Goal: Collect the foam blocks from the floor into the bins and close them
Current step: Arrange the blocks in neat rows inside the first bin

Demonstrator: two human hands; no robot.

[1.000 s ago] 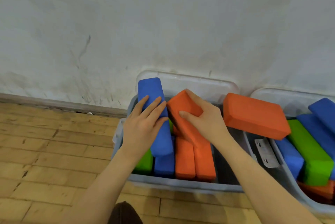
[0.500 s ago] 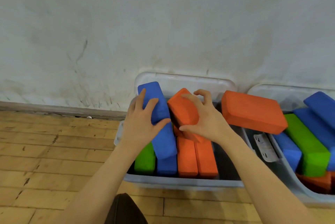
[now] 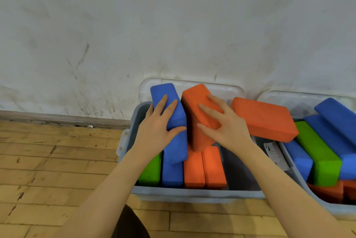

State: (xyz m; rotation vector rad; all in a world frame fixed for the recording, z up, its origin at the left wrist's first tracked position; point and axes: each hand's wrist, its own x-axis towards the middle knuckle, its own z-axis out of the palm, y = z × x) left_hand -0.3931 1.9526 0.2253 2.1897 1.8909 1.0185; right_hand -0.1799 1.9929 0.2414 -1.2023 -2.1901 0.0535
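A grey bin [image 3: 192,195] stands against the wall, with green, blue and orange foam blocks packed on edge inside. My left hand [image 3: 158,131] grips a tilted blue block [image 3: 169,103] that leans on top of the packed ones. My right hand [image 3: 221,128] holds an orange block [image 3: 194,106] standing steeply beside the blue one. Another orange block [image 3: 264,118] lies across the bin's right rim. A second grey bin [image 3: 327,209] at the right holds blue, green and orange blocks.
Two clear lids [image 3: 227,89] lean against the scuffed white wall behind the bins. A wooden floor [image 3: 48,170] spreads to the left and front. A dark shape, perhaps my knee [image 3: 131,224], shows at the bottom.
My right hand has tipped the orange block up from a slanted lie to a steeper stand. My left hand stays on the blue block, which has shifted slightly upright.
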